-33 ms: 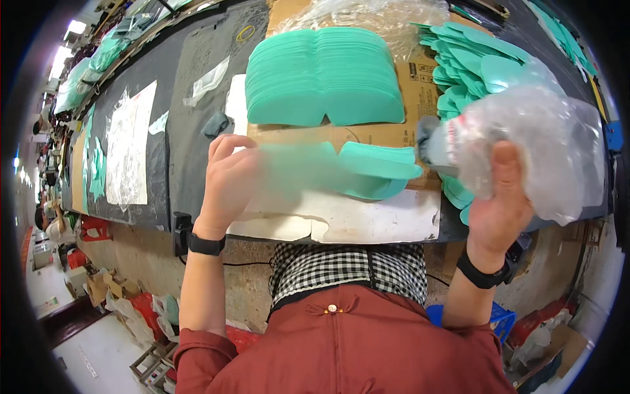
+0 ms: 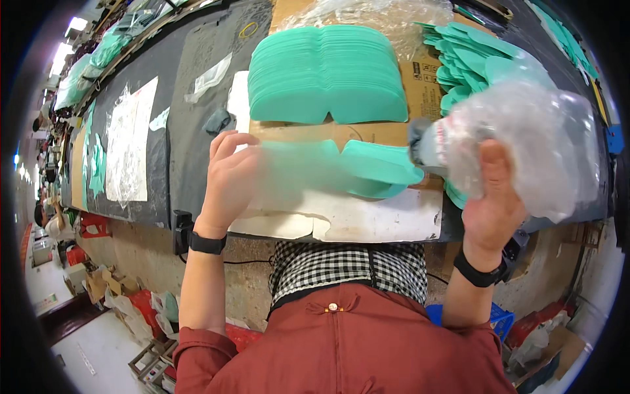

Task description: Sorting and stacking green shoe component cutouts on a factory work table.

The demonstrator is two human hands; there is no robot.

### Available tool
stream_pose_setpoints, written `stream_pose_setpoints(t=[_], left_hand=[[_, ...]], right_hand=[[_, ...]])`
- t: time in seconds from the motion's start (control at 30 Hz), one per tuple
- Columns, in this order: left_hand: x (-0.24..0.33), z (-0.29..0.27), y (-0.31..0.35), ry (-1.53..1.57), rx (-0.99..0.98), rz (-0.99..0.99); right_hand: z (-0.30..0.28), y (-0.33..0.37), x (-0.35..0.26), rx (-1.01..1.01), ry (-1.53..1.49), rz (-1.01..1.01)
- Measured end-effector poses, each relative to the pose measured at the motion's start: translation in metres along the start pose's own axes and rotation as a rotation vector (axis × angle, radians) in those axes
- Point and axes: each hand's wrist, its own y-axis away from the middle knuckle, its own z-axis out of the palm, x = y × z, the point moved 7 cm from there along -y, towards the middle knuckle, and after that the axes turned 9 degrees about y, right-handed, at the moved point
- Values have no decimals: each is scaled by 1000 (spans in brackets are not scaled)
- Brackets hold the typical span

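My left hand [image 2: 230,172] is closed at the left end of a thin green sheet [image 2: 295,157], its fingers bent and the thumb hidden. That part of the sheet is smeared; its right half [image 2: 380,161] shows a notch at the top middle and loose layers. In my right hand [image 2: 495,197] is a bottle-like applicator [image 2: 431,146] wrapped in a clear plastic bag [image 2: 551,151]. The applicator's dark grey cloth-like tip [image 2: 418,141] points left, close to the sheet's right end; whether it touches, I cannot tell.
Beyond the sheet stands a neat stack of notched green sheets [image 2: 328,79] on brown cardboard [image 2: 423,72]. A loose pile of green pieces [image 2: 466,62] lies at the right. White board [image 2: 387,220] lies along the near edge, and a grey rag [image 2: 218,121] sits left of the stack.
My right hand has shifted slightly left with the bagged applicator, and the tip is nearer the sheet. My left hand stays at the sheet's left end.
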Motion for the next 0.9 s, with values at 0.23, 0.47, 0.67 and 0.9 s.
stream_pose_setpoints(t=[0.23, 0.47, 0.67, 0.9], left_hand=[[6, 13, 15, -54, -22, -61], [0, 3, 31, -19, 33, -174], [-7, 6, 46, -14, 97, -168], [-4, -13, 67, -37, 156, -298]], right_hand=[[84, 51, 13, -266, 15, -102], [100, 34, -7, -471, 174, -303], [161, 37, -48, -400, 289, -592], [174, 26, -67, -481, 330, -733]])
